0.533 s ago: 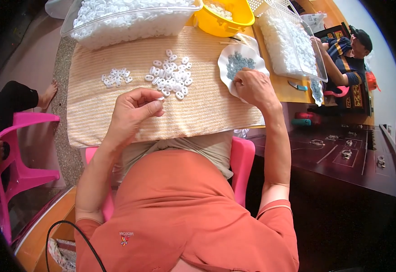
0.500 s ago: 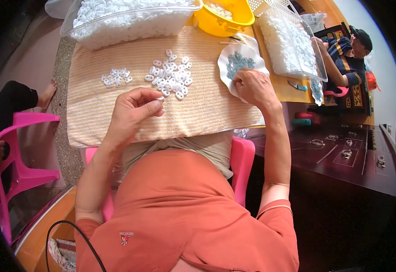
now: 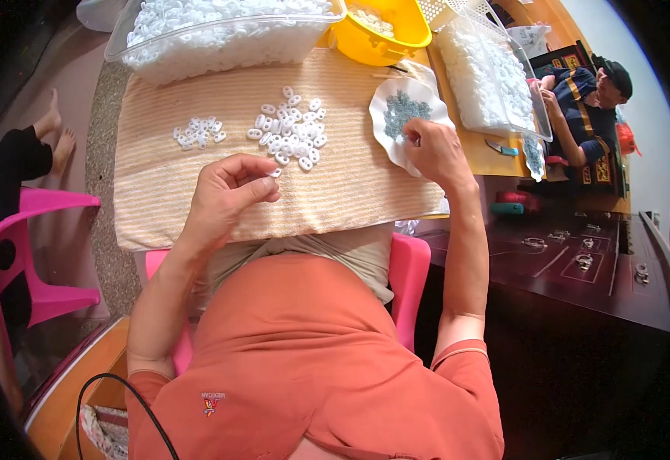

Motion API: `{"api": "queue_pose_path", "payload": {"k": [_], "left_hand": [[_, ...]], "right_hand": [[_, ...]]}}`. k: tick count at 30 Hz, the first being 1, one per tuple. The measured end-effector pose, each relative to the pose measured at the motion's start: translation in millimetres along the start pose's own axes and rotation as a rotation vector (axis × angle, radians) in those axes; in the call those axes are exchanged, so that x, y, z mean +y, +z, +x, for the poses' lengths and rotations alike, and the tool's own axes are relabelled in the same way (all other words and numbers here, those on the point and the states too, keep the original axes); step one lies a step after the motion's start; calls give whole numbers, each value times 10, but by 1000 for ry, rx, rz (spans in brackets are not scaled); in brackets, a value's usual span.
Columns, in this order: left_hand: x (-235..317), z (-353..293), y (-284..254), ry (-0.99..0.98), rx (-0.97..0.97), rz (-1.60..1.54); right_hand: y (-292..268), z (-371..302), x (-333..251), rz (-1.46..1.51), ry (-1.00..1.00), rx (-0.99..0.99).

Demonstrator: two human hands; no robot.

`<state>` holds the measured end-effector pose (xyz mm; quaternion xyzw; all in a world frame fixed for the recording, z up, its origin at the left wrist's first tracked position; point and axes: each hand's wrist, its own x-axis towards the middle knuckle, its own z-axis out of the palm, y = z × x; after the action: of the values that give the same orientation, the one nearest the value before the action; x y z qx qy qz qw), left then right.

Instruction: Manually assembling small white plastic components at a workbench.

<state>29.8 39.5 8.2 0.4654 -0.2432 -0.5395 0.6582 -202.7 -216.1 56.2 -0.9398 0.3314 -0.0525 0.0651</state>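
Between thumb and forefinger, my left hand [image 3: 231, 192] pinches a small white plastic piece [image 3: 275, 172]. Just beyond it lies a loose pile of white two-holed oval pieces [image 3: 289, 134] on the striped cloth. A smaller cluster of tiny white pieces [image 3: 199, 132] sits further left. Over the near right rim of a white wavy-edged dish [image 3: 379, 115], my right hand [image 3: 436, 152] is closed, thumb and fingers together. Whether anything is in those fingertips is too small to tell. Small grey-green pieces [image 3: 405, 110] are heaped in the dish.
A clear tub [image 3: 224, 57] full of white pieces stands at the back left, beside a yellow basket [image 3: 377, 47]. Another clear bin [image 3: 496, 84] and a teal-handled knife [image 3: 502, 147] are at the right. One person [image 3: 584, 107] sits at far right; another's legs show by a pink chair [image 3: 40, 222].
My right hand has lifted slightly off the grey-green pieces toward the dish's near right rim. The left hand keeps its pinch, with the white piece tilted more into view.
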Motion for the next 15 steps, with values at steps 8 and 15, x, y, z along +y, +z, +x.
{"api": "queue_pose_path", "payload": {"k": [8, 15], "left_hand": [[67, 19, 140, -41, -25, -43], [8, 169, 519, -131, -55, -182]], "right_hand": [[122, -133, 57, 884, 115, 271], [183, -284, -592, 1569, 119, 224]]}}
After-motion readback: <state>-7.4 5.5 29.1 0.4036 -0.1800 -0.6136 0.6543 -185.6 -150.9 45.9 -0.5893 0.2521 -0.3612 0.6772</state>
